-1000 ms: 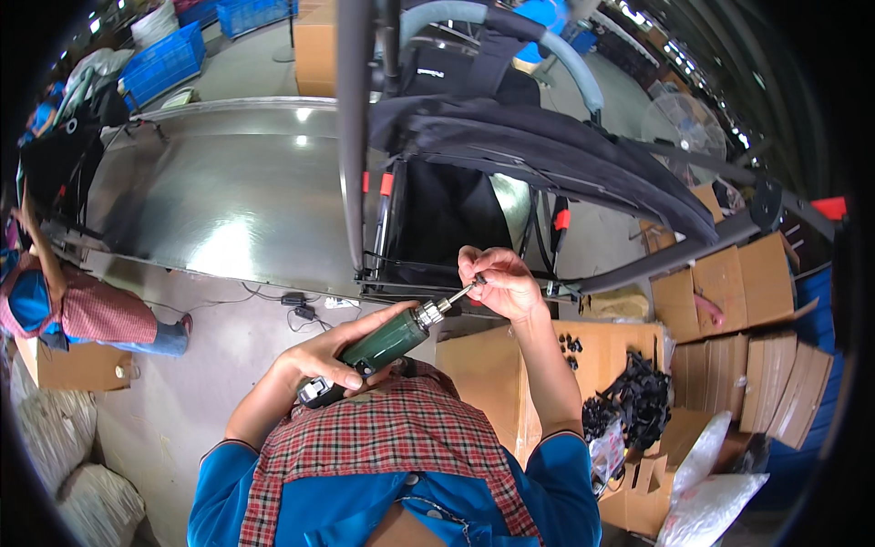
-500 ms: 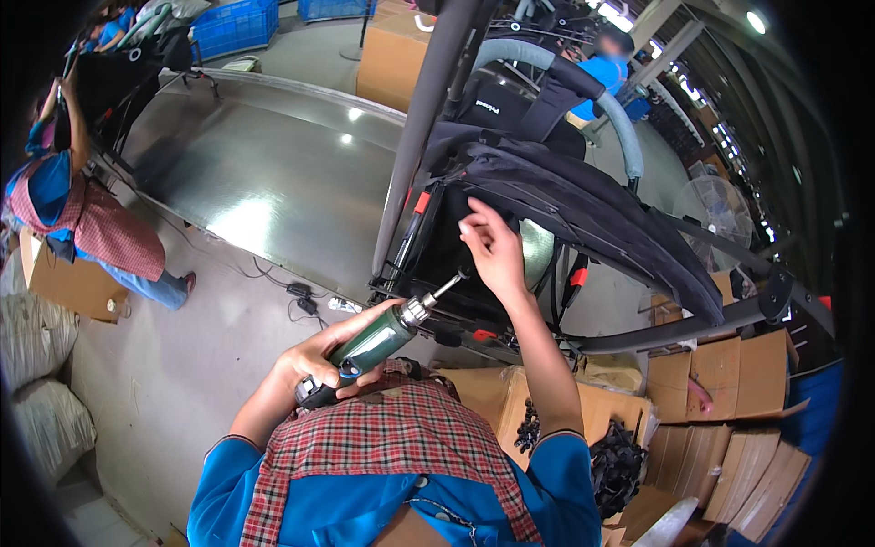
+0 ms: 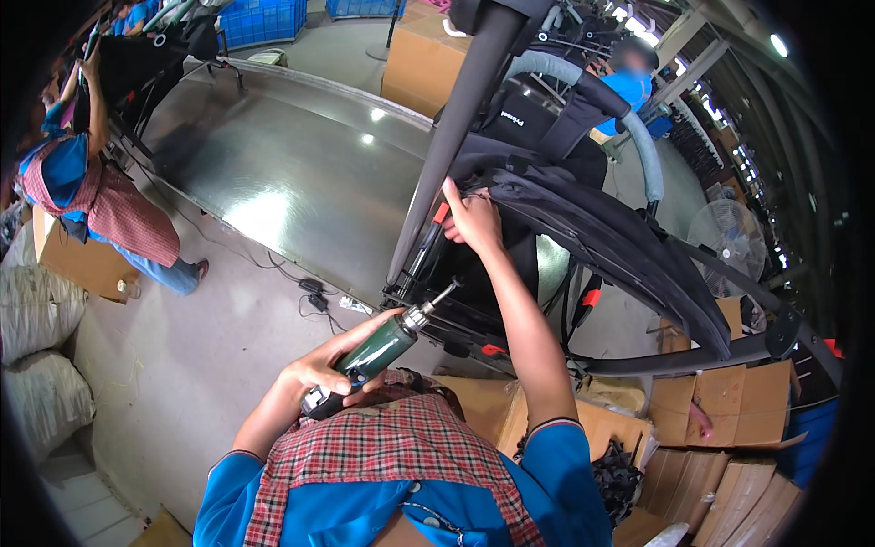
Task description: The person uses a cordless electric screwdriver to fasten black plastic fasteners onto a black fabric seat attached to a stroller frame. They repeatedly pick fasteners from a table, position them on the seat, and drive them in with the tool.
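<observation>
In my left hand (image 3: 333,374) is a green power screwdriver (image 3: 378,348), its metal bit slanting up and away to the right. A small dark piece sits at the bit's tip, too small to name. My right hand (image 3: 476,221) reaches in among the parts of a black stroller (image 3: 592,214), beside its grey frame tube (image 3: 453,150). The thumb points up and the fingers curl at the edge of the dark fabric; what lies between them is hidden. A red clip (image 3: 441,213) on the frame is just left of these fingers.
A shiny metal-topped table (image 3: 301,155) stretches off to the left, with a cable and black adapter (image 3: 313,286) near its edge. A co-worker (image 3: 105,201) stands at far left. Cardboard boxes (image 3: 729,406) and a fan (image 3: 726,239) stand at right; filled white sacks (image 3: 41,314) at left.
My right hand has moved up and slightly left, from in front of the stroller to its fabric and frame. The screwdriver stays in my left hand. The whole view has shifted a little.
</observation>
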